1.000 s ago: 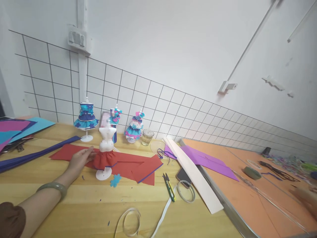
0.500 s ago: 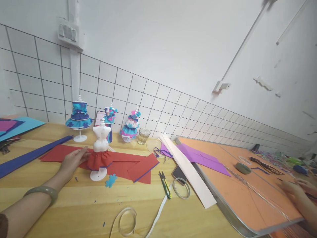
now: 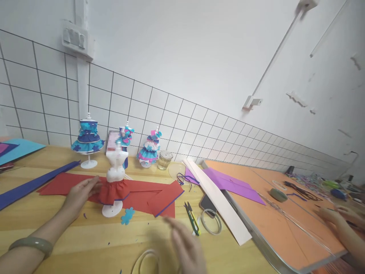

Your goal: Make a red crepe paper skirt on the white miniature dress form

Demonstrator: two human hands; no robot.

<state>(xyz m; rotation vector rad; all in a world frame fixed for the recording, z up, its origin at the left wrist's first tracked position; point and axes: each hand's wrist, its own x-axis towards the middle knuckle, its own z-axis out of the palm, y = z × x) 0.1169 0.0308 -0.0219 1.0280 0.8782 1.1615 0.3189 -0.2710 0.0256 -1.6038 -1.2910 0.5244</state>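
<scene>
A white mini dress form point(image 3: 115, 167) stands upright on a round base, wearing a gathered red skirt point(image 3: 114, 189) with a blue hem. At the skirt's left side, my left hand point(image 3: 81, 194) has its fingers closed on the fabric edge; the fingertips are partly hidden. My right hand point(image 3: 186, 243) is over the table at the lower middle, smeared by motion, so its fingers are unclear. A blue flower cutout point(image 3: 127, 215) lies by the base. Red fabric strips point(image 3: 165, 198) are spread behind the form. Thread snips point(image 3: 192, 219) lie right of them.
Three dressed mini forms, including a blue one point(image 3: 88, 135), and a glass point(image 3: 165, 160) stand at the back. A pale strip point(image 3: 218, 201) and tape roll point(image 3: 211, 221) lie right. Another person's hands point(image 3: 327, 217) are over the orange table point(image 3: 285, 228). Blue fabric point(image 3: 37, 184) lies left.
My right hand has come into view from below, over the white elastic and beside the snips. My left hand stays at the skirt. The whole view has shifted slightly.
</scene>
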